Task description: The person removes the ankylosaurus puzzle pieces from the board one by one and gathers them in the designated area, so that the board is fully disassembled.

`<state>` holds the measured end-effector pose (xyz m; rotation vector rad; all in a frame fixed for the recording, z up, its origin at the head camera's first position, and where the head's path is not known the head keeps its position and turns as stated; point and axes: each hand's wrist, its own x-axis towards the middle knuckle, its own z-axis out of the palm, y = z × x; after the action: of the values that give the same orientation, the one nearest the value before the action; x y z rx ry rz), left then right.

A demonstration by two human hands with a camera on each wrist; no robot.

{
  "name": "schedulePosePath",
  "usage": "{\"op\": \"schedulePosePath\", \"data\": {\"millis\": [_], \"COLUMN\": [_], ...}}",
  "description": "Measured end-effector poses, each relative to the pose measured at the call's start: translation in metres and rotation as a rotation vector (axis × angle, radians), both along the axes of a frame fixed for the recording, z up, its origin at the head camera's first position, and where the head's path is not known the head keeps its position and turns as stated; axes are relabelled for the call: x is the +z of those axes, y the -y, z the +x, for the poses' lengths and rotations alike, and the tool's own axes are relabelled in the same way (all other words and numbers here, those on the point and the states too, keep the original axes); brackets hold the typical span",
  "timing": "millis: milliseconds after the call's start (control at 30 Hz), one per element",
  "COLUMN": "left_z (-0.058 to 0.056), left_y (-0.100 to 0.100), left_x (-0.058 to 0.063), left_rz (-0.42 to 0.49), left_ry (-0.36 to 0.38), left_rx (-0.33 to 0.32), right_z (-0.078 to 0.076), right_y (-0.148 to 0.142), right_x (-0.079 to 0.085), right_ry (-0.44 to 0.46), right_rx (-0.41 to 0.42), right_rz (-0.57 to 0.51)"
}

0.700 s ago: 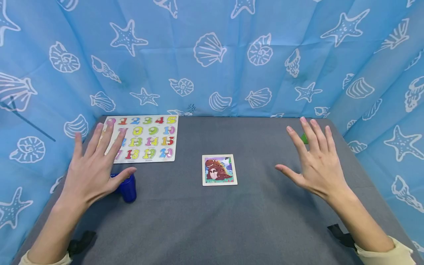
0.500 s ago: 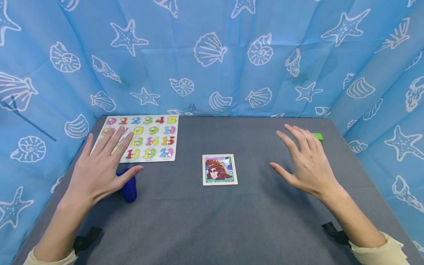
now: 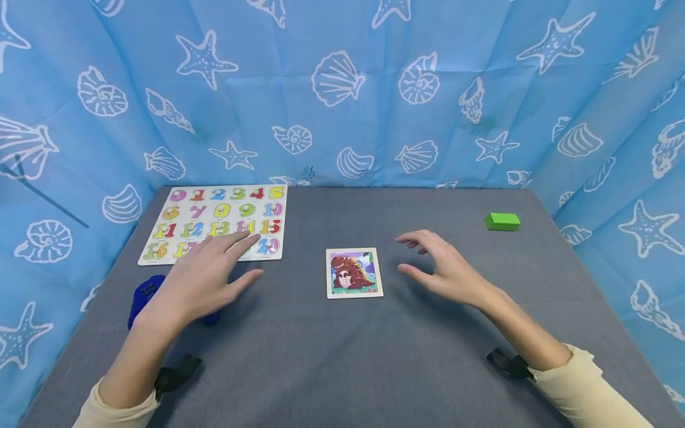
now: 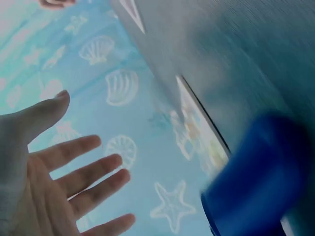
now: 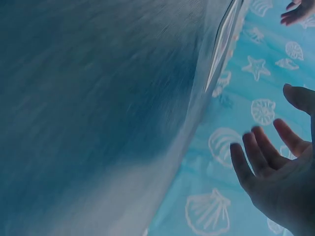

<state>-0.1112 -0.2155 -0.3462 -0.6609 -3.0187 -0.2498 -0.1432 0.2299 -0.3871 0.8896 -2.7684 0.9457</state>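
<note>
A small square picture puzzle (image 3: 354, 273) with a brown dinosaur and a pale wooden frame lies mid-table in the head view. To its right hovers my right hand (image 3: 444, 267), fingers relaxed and slightly bent, holding nothing. My left hand (image 3: 206, 279) is over the lower edge of the number board (image 3: 219, 217), its fingers spread and empty. Under and beside the left wrist is a blue game controller (image 3: 147, 291), partly hidden by that hand. The left wrist view shows the controller's blue grip (image 4: 261, 172) close by, blurred.
A green rectangular block (image 3: 502, 222) lies at the back right of the grey cloth-covered table (image 3: 353, 362). Blue curtains (image 3: 342, 89) with white shells and starfish stand along the back and both sides. A dark strap (image 3: 176, 374) hangs at the left wrist.
Both hands have moved inward toward the picture puzzle, and the right has lowered with its fingers bending. The green block and more of the controller and number board have come into sight.
</note>
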Motion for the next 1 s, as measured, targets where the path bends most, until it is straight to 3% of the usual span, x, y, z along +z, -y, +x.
{"op": "schedulePosePath", "data": {"millis": [167, 300, 500, 733, 867, 1000], "left_z": [0.002, 0.001, -0.006, -0.014, -0.019, -0.024], "left_y": [-0.024, -0.04, -0.062, -0.083, -0.09, -0.096], "left_x": [-0.004, -0.006, -0.013, -0.03, -0.037, -0.04], "left_rz": [0.061, 0.092, 0.114, 0.117, 0.089, 0.049], "left_ry": [0.093, 0.215, 0.394, 0.57, 0.637, 0.657], "left_rx": [-0.059, -0.095, -0.163, -0.209, -0.192, -0.185], "right_z": [-0.011, -0.022, -0.046, -0.068, -0.074, -0.076], "right_y": [0.024, 0.047, 0.075, 0.097, 0.105, 0.109], "right_x": [0.0, -0.003, -0.012, -0.023, -0.025, -0.026], "right_ry": [0.244, 0.349, 0.396, 0.423, 0.422, 0.387], "right_rx": [0.088, 0.161, 0.221, 0.194, 0.155, 0.131], "right_rz": [-0.115, -0.146, -0.129, 0.009, 0.063, 0.099]}}
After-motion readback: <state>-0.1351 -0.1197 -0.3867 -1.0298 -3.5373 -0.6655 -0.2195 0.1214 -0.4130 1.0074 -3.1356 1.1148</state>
